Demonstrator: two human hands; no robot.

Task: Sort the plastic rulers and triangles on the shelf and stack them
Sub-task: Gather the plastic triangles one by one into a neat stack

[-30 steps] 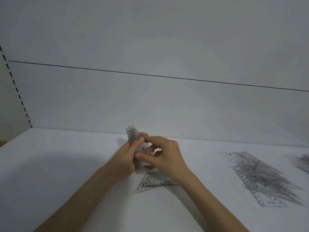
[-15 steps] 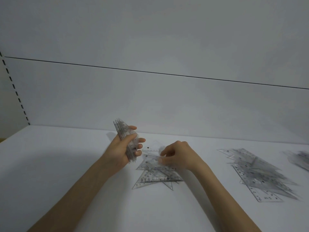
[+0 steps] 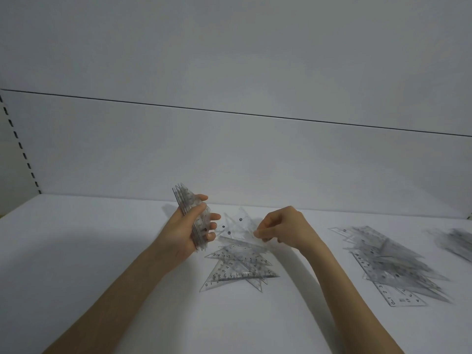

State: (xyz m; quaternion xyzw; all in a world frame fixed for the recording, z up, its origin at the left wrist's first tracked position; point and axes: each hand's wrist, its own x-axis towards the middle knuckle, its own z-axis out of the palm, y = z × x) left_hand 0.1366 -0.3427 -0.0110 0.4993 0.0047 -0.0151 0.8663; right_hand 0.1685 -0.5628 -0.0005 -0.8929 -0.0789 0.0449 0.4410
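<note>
Clear plastic printed with black numerals is all there is to sort in the head view. A second ago both hands met at the bundle. Since then the right hand [image 3: 283,228] has dropped to the loose heap of triangles [image 3: 237,269] on the white shelf [image 3: 102,251]. It now pinches one triangle [image 3: 238,224] by its edge between thumb and curled fingers [image 3: 263,232], the piece tilted up off the heap. The left hand [image 3: 182,232] has drawn off to the left, fingers wrapped round the bundle of triangles [image 3: 190,213], which it holds on edge above the shelf. I judge this to be one more piece on its way to the bundle, with several left in the heap. Well to the right lies a mixed pile [image 3: 388,261] with a straight ruler at the bottom. At the frame's edge sits a further pile [image 3: 457,241], too blurred to say what it holds, possibly more rulers.
</note>
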